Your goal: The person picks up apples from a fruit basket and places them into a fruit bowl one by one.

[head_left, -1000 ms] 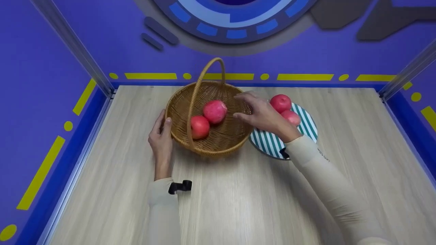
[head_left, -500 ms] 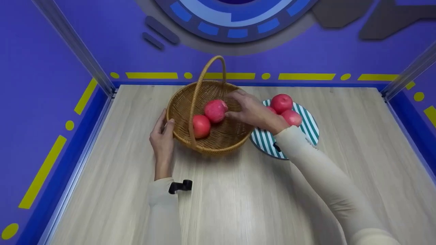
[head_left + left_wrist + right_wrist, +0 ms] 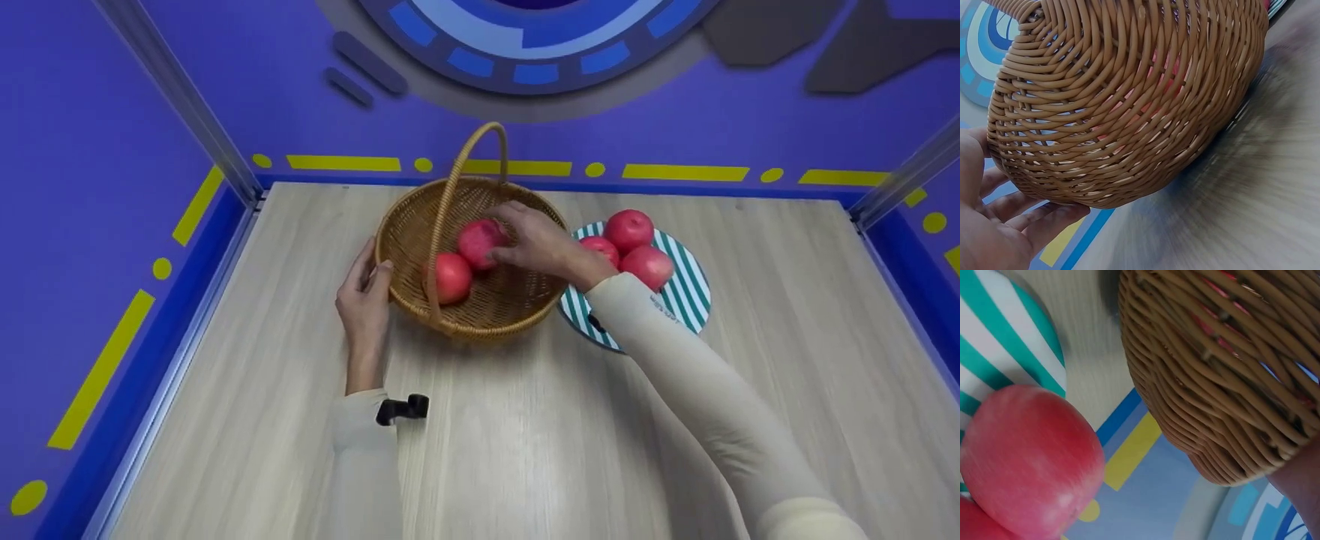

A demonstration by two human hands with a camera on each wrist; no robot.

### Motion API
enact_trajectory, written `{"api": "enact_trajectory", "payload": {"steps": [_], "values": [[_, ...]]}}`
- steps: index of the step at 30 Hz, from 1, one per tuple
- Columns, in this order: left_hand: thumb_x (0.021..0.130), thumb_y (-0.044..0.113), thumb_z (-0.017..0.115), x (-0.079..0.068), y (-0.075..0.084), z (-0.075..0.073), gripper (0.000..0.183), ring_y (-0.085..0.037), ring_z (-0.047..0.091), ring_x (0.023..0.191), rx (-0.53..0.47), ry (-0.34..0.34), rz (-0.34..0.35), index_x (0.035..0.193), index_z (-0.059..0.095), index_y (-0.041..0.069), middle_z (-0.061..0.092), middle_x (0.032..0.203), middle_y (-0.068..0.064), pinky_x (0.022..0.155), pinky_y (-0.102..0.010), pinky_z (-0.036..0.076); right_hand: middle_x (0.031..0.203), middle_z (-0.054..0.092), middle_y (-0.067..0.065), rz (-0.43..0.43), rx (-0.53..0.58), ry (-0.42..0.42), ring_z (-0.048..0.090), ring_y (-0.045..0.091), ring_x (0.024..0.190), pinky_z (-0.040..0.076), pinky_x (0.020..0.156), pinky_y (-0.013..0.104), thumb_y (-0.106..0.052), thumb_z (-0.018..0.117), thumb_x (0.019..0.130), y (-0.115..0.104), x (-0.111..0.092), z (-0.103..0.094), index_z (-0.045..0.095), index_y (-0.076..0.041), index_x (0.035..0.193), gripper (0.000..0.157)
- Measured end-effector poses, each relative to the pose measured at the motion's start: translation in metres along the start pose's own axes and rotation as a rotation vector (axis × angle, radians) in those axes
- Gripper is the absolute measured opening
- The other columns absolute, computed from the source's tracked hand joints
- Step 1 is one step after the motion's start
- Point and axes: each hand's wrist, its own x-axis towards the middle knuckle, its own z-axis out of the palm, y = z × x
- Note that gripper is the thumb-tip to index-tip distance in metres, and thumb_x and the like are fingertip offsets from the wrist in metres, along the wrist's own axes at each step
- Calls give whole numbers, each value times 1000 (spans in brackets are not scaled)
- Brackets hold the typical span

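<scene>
Right now the farther red fruit (image 3: 477, 246) sits inside the wicker basket (image 3: 491, 328), my right hand (image 3: 541, 246) curled round it; the wicker hides those fingers from the right wrist view. The handle (image 3: 447, 201) crosses the nearer red fruit (image 3: 454, 279). My left hand (image 3: 365, 306) grips the basket's side. A second ago my right hand hovered clear, hiding one of the plate (image 3: 696, 292)'s three fruits (image 3: 630, 229).

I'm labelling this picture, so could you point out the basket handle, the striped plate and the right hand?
Basket handle (image 3: 448, 192): head view, partway up the arch.
Striped plate (image 3: 693, 289): head view, bare surface near its right edge.
Right hand (image 3: 541, 243): head view, back of the hand.
</scene>
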Motion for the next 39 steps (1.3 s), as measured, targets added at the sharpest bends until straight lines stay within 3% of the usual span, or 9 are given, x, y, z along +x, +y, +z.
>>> {"api": "enact_trajectory", "payload": {"steps": [7, 18, 25, 33, 39], "values": [[104, 23, 68, 0, -1, 0, 47, -18, 64, 129, 0, -6, 12, 150, 64, 21, 62, 148, -5, 103, -33, 54, 156, 51, 15, 64, 17, -48, 45, 29, 146, 37, 121, 44, -31, 81, 97, 5, 5, 7, 51, -7, 156, 71], [102, 24, 70, 0, 2, 1, 49, -23, 65, 129, -3, -17, 27, 150, 64, 20, 60, 150, -10, 101, -35, 56, 141, 53, 19, 94, 53, -1, 55, 32, 126, 46, 111, 46, -21, 86, 90, 13, 8, 10, 61, -6, 144, 61], [102, 25, 71, -1, 3, 1, 49, -24, 65, 129, -20, -16, 7, 150, 64, 21, 60, 151, -6, 100, -33, 56, 129, 61, 17, 163, 139, -2, 59, 29, 120, 50, 105, 44, -20, 89, 88, 16, 8, 14, 53, -3, 132, 59], [103, 25, 72, -1, 3, 1, 49, -27, 64, 130, -28, -36, 27, 150, 64, 19, 60, 152, -6, 101, -35, 56, 148, 56, 16, 194, 76, -63, 52, 31, 137, 43, 116, 46, -23, 87, 90, 18, 7, 15, 48, -2, 155, 78], [103, 23, 72, -1, 3, 1, 48, -25, 65, 129, -26, -35, 33, 150, 64, 19, 60, 151, -5, 101, -34, 56, 145, 61, 14, 153, 69, -51, 54, 30, 134, 45, 114, 46, -21, 86, 91, 16, 5, 12, 54, -6, 154, 72]]}}
